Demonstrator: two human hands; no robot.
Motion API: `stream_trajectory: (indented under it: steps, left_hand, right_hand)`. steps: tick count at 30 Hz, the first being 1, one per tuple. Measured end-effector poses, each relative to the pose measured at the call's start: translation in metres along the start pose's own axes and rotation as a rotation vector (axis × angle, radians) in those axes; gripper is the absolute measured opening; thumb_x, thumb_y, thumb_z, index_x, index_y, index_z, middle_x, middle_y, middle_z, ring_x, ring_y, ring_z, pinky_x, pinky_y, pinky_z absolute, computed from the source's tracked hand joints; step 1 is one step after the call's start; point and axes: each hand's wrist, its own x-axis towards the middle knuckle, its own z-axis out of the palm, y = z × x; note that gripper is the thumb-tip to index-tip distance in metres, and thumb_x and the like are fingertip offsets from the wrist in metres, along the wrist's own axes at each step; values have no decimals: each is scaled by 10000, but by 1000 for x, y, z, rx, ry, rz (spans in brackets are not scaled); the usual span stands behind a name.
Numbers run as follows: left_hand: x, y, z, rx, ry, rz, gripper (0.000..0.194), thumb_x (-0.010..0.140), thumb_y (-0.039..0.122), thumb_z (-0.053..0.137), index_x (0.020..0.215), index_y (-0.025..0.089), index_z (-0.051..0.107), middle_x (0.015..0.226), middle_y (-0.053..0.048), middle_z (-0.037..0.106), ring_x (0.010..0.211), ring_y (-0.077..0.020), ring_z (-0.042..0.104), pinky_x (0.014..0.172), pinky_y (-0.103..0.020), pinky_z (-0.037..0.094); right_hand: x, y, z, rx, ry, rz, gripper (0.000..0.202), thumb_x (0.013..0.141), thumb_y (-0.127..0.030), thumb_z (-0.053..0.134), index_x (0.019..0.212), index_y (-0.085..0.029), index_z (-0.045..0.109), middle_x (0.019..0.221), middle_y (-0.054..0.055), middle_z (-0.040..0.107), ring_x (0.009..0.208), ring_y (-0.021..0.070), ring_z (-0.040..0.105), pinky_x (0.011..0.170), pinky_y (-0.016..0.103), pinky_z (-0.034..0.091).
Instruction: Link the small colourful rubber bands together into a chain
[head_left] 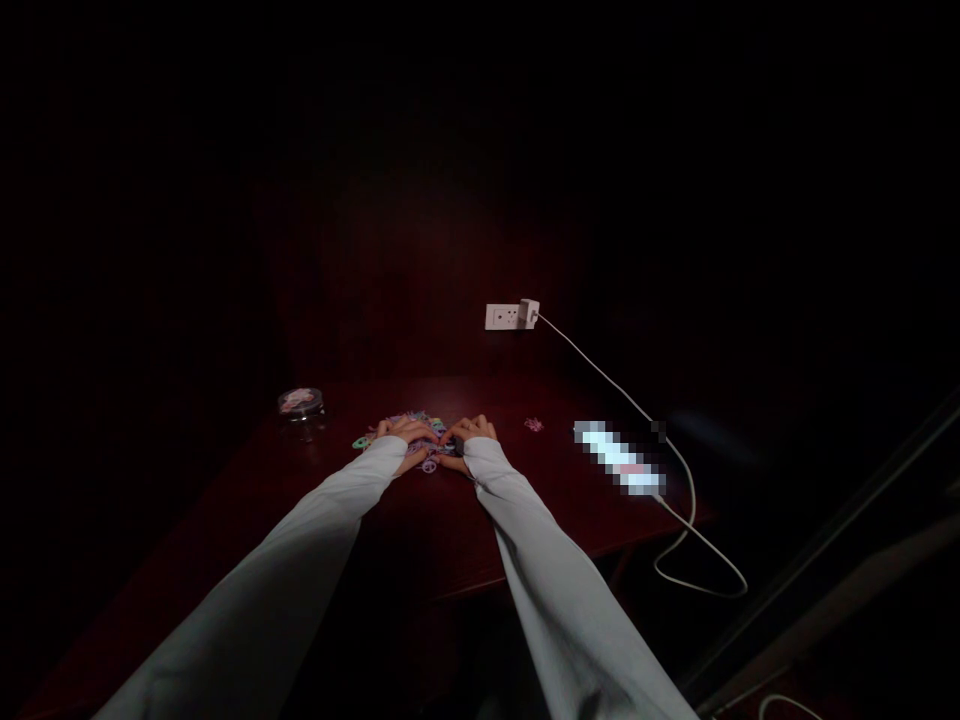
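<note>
Farthest left on the worktop (435, 540), well apart from our left grip, we have a clear round jar (301, 403) with a patterned top. The loose pile of coloured bands (416, 417) lies under and around our left grip (405, 431), its fingers bent over them; we cannot tell if any are pinched. Facing it, our right grip (472, 430) curls in from the pile's right side, fingertips near the left's; what it holds we cannot tell either. If we squeeze inward unevenly, loops could squirt out or tangle, and in this dim light we might miss strays.

Right of our right grip sit the wall socket (501, 317), beyond it, and a small pink bunch (533, 425), which a wide sweep could scatter. Farther right, a glowing device (619, 458) trails a white cable (615, 390) that a sleeve could snag.
</note>
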Motion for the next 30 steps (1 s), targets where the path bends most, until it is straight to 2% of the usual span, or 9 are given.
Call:
stream_trajectory:
  steps: [7, 12, 18, 23, 30]
  left_hand:
    - [8, -14, 11, -5, -33, -48, 256, 940, 296, 602, 1124, 304, 779, 1301, -22, 743, 1233, -292, 573, 1014, -449, 302]
    - [7, -13, 15, 12, 36, -41, 253, 934, 275, 594, 1101, 298, 783, 1274, -15, 759, 1218, -272, 567, 1020, -439, 314]
    - [1, -5, 5, -7, 18, 1, 280, 948, 257, 549, 1115, 281, 772, 1304, -29, 745, 1230, -277, 573, 1040, -446, 315]
    - [-4, -1, -4, -19, 18, 32, 280, 956, 273, 538, 1120, 282, 765, 1301, -31, 746, 1214, -278, 578, 1035, -443, 322]
    - [-4, 1, -6, -17, 37, 44, 317, 1021, 274, 457, 1092, 276, 766, 1280, -25, 754, 1190, -255, 580, 1029, -434, 303]
  right_hand:
    - [0, 1, 3, -47, 8, -31, 291, 811, -498, 849, 1018, -302, 791, 1070, 29, 706, 1047, 235, 441, 922, 351, 287]
    - [1, 1, 6, -46, 34, -11, 212, 842, -455, 828, 974, -292, 799, 1052, 30, 707, 1067, 236, 444, 926, 347, 297]
    - [4, 1, 3, 40, 48, 101, 147, 877, -446, 795, 855, -303, 821, 1045, 29, 725, 1061, 243, 458, 941, 369, 320]
    - [9, 8, 3, 112, 101, 186, 199, 891, -500, 766, 875, -315, 837, 1029, 40, 728, 1049, 246, 490, 941, 390, 363]
    - [16, 17, 17, 169, 203, 236, 307, 899, -570, 728, 870, -286, 839, 941, 65, 722, 1035, 248, 519, 960, 411, 400]
